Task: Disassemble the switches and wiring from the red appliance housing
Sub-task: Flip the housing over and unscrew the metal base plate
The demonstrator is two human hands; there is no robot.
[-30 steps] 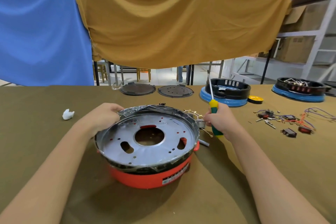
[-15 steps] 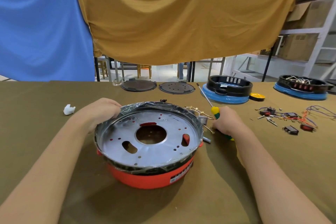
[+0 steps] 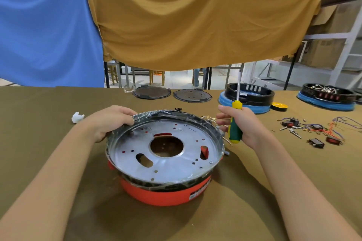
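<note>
**Housing steadied, screwdriver held upright**

The red housing (image 3: 166, 191) sits on the table (image 3: 39, 123) directly in front of the person, with a round metal plate (image 3: 166, 148) on top, its rim wrapped in clear film. The left hand (image 3: 109, 121) holds the plate's far left rim, fingers curled over the edge. The right hand (image 3: 242, 123) is just beside the housing's right side, its grip closed around the green and yellow handle of a screwdriver (image 3: 236, 121), which stands nearly upright with its shaft pointing up. Brass terminals (image 3: 207, 118) lie between that hand and the rim. Well to the right, loose switches and wires (image 3: 311, 129) are scattered on the table. Behind them stand two blue housings (image 3: 248, 98), and two dark round plates (image 3: 170, 94) lie farther back.
</note>
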